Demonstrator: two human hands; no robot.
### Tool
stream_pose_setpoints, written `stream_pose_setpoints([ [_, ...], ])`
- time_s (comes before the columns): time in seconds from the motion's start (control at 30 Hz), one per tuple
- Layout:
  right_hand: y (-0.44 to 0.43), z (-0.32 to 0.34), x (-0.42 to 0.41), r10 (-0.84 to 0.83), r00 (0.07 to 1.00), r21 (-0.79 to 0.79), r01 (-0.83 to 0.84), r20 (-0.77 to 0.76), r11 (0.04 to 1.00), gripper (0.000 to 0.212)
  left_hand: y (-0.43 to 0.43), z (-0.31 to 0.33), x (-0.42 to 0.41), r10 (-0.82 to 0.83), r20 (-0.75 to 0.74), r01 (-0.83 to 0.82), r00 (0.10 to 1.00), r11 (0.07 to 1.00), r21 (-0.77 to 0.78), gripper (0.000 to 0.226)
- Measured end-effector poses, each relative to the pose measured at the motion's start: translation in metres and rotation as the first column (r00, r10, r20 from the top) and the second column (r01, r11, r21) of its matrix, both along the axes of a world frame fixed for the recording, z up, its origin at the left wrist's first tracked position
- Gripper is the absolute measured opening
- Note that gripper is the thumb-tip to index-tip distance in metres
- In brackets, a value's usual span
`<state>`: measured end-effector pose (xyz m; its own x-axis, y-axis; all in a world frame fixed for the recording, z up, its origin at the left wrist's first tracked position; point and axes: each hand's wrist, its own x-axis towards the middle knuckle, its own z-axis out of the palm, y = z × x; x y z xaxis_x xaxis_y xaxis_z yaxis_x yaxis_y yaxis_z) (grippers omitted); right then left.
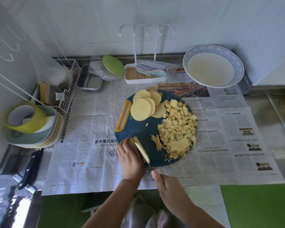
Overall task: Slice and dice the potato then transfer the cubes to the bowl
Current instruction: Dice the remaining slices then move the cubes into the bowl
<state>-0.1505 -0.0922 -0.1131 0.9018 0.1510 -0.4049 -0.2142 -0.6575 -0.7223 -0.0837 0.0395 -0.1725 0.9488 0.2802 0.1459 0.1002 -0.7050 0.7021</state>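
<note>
Kitchen counter (pixel 270 102) spread with newspaper (pixel 89 125), viewed from above. Nearest, the right hand (pixel 169 186) is closed round the handle of a knife (pixel 141 153); the handle is hidden within the fist and the thumb lies along the top; the blade runs away toward the far left, edge down, through a potato stack (pixel 146 157) at the near edge of a blue cutting board (pixel 138 129); the left hand (pixel 130 157), just left of the blade, holds that stack down with bent fingers, their tips out of sight behind the knuckles. Right of the blade lie a few cut strips (pixel 157 143); beyond and right of them a heap of cubes (pixel 178 127) fills the right side of the board, with some larger uncut pieces at its near end; round slices (pixel 141 109) overlap on the far left of the board, beside its yellow handle slot. Off the board, at the near left, a black-handled knife (pixel 30 168) lies at the counter edge; farther back on the left, a tape roll (pixel 21 119) sits on a stack of plates (pixel 44 137). Along the far side stand a wire basket (pixel 69 86), a metal tin (pixel 90 83) and a white tray (pixel 145 79); the bowl (pixel 211 71) rests at the far right, well apart from the board.
</note>
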Motion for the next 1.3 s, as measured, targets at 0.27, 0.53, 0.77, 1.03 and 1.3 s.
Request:
stream_pose_setpoints([
  [0.27, 0.015, -0.003, -0.002, 0.016, 1.0, -0.185, -0.016, -0.004, 0.983, 0.095, 0.001, -0.004, 0.002, -0.021, 0.013, 0.02, 1.0, 0.998, 0.066, 0.054],
  [0.53, 0.017, -0.008, 0.024, -0.028, 0.981, -0.062, 0.016, -0.194, 0.998, 0.069, -0.002, 0.0, 0.003, -0.032, 0.074, 0.022, 0.997, 0.991, 0.135, 0.036],
  [0.77, 0.004, -0.007, 0.038, -0.099, 0.954, 0.052, 0.118, -0.284, 0.992, 0.066, -0.003, 0.007, 0.003, 0.012, 0.062, -0.011, 0.998, 1.0, -0.025, 0.039],
  [1.03, -0.018, 0.001, 0.049, -0.048, 0.84, 0.353, 0.279, -0.541, 0.893, 0.063, -0.004, 0.011, 0.002, 0.05, -0.037, -0.055, 0.998, 0.989, -0.136, 0.044],
  [1.3, -0.014, 0.001, 0.025, -0.107, 0.989, 0.24, 0.128, -0.099, 0.962, 0.067, 0.0, 0.014, -0.003, 0.074, -0.097, -0.102, 0.993, 0.94, -0.325, 0.035],
])
